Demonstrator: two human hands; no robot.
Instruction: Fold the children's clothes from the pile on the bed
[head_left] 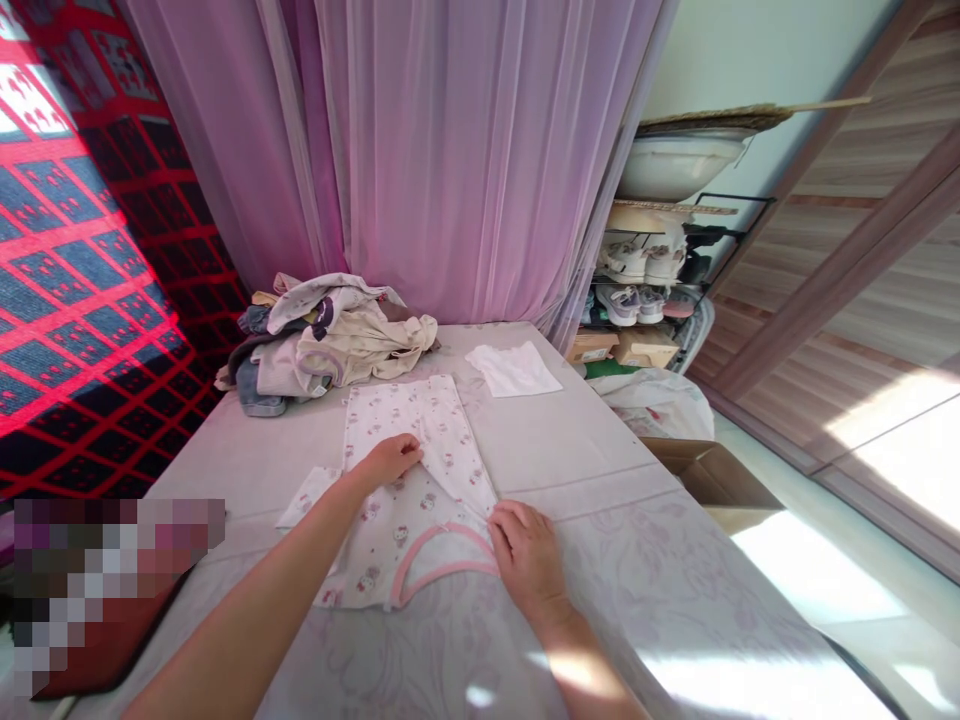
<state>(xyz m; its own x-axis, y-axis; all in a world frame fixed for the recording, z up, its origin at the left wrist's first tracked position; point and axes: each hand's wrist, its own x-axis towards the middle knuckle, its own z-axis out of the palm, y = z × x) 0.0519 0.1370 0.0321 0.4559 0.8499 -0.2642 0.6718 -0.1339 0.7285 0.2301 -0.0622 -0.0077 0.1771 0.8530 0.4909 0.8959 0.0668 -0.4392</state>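
Note:
A white children's shirt (397, 505) with a small cartoon print and a pink neckband lies flat, its neck toward me. Its right side is folded over toward the middle, while a sleeve sticks out at the left. My left hand (394, 458) pinches the cloth near the middle of the shirt. At the right of the neckband, my right hand (529, 555) has its fingers closed on the shirt's edge. The fingertips of both hands are partly hidden.
A heap of crumpled clothes (337, 335) sits at the back left, and a folded white garment (516, 368) at the back right. Purple curtains (465, 150) hang behind. A shoe rack (637, 270) and an open cardboard box (709, 475) stand at the right.

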